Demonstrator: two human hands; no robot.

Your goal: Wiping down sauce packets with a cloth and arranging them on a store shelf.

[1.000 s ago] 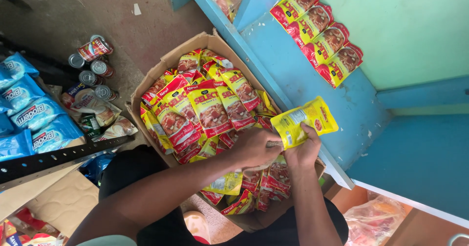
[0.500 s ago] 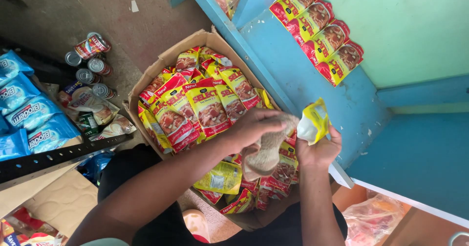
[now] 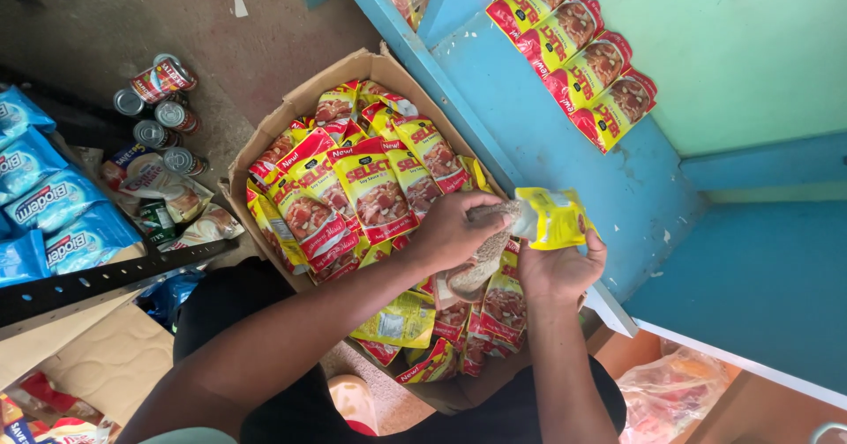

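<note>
A small yellow foil sachet (image 3: 551,217) is held above the open brown cardboard box (image 3: 291,113), pinched at its lower edge by the right hand (image 3: 560,268). Just beside it, the left hand (image 3: 454,228) is closed on a clear plastic bag of pale brown grains (image 3: 481,259), which hangs down from the sachet's end over the box. The box is packed with red and yellow printed pouches (image 3: 375,188). A row of the same pouches (image 3: 578,52) lies on the blue painted shelf (image 3: 529,126). Several metal tins (image 3: 159,100) stand on the floor, near blue plastic packets (image 3: 53,206).
</note>
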